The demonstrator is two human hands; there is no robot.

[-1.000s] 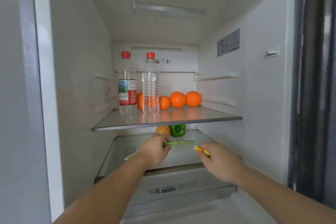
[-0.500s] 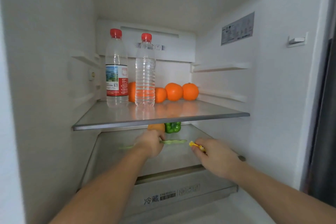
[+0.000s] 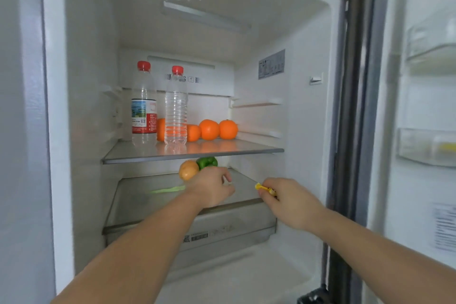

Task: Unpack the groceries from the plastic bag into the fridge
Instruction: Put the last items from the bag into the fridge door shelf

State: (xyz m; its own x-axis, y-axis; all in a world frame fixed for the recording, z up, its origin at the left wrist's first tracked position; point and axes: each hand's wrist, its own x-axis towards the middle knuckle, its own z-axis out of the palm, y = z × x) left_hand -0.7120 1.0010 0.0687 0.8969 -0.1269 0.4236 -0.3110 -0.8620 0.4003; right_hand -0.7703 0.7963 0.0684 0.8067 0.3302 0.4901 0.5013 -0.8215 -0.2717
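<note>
The left hand (image 3: 209, 187) reaches into the open fridge (image 3: 308, 111) over the lower shelf (image 3: 138, 205), fingers curled round a thin pale-green stalk (image 3: 169, 189) whose free end sticks out to the left, blurred, just above the shelf. The right hand (image 3: 288, 201), a little apart from the left and nearer the fridge's right wall, pinches a small yellow thing (image 3: 262, 187); only its tip shows past the fingers, and what it is cannot be told.

Behind the left hand, at the back of the lower shelf, sit a yellow-orange round vegetable (image 3: 188, 170) and a green pepper (image 3: 207, 162), touching each other; the hand partly hides both. On the glass upper shelf (image 3: 148, 153) stand two clear bottles with red caps, the left one (image 3: 143, 106) with a red and white label, the right one (image 3: 175, 108) bare and ribbed. Four oranges (image 3: 209, 129) lie in a row behind and to the right of the bottles, the leftmost partly hidden between them.

Under the lower shelf is a drawer front (image 3: 222, 232) with printed lettering. The fridge walls are white, with a light strip (image 3: 204, 16) in the ceiling and a label (image 3: 271, 63) on the right wall. At right, the open door (image 3: 424, 106) shows blurred clear bins.
</note>
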